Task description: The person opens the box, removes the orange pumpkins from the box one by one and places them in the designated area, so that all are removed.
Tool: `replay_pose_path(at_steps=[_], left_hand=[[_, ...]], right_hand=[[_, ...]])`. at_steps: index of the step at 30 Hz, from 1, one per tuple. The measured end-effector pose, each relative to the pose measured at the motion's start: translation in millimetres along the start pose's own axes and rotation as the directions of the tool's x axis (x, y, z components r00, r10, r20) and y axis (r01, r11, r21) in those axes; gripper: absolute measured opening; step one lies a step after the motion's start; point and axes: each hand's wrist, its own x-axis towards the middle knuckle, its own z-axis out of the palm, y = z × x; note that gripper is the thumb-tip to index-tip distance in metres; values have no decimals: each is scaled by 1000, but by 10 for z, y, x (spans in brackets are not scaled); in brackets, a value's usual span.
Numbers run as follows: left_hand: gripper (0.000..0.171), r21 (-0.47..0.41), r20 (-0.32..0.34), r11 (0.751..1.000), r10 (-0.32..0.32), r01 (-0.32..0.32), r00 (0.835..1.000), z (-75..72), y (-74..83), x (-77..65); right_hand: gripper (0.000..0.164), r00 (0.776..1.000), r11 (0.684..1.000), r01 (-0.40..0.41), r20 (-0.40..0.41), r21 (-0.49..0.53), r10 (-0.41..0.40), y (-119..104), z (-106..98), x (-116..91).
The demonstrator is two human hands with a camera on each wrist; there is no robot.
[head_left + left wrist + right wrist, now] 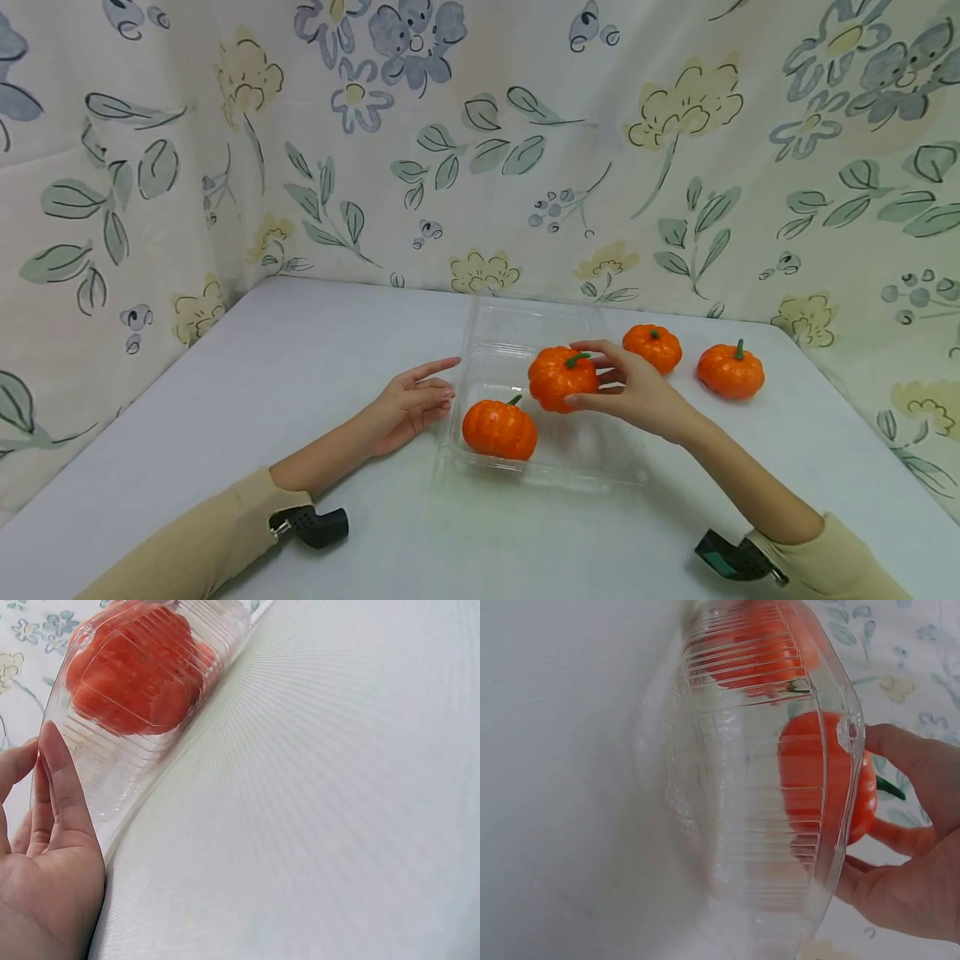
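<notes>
My right hand (637, 392) grips a small orange pumpkin (561, 380) with a green stem, thumb on the near side and fingers on the far side. It holds the pumpkin over the clear plastic container (600, 477); in the right wrist view the pumpkin (829, 772) shows partly through the clear wall. A second pumpkin (498, 429) lies inside at the container's near left corner. My left hand (408, 408) is at the container's left side, fingers loosely extended, fingertips right at the rim. In the left wrist view the fingers (67, 795) overlap the clear rim.
Two more pumpkins, one (652, 348) just right of the container's far side and another (731, 371) farther right, rest on the white table (337, 333). A floral curtain (480, 150) stands behind the table and along its sides.
</notes>
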Motion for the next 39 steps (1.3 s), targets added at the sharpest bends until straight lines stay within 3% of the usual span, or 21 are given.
replay_pose_path(at_steps=[22,39], left_hand=[[60,9,1,1000,-4,4,1000,1,8,-4],[61,-5,-9,1000,-14,14,1000,36,38,-18]], right_hand=[[69,1000,1000,6,-26,23,-5,33,-113,-177],[73,999,1000,-21,-44,-20,20,31,-209,-303]])
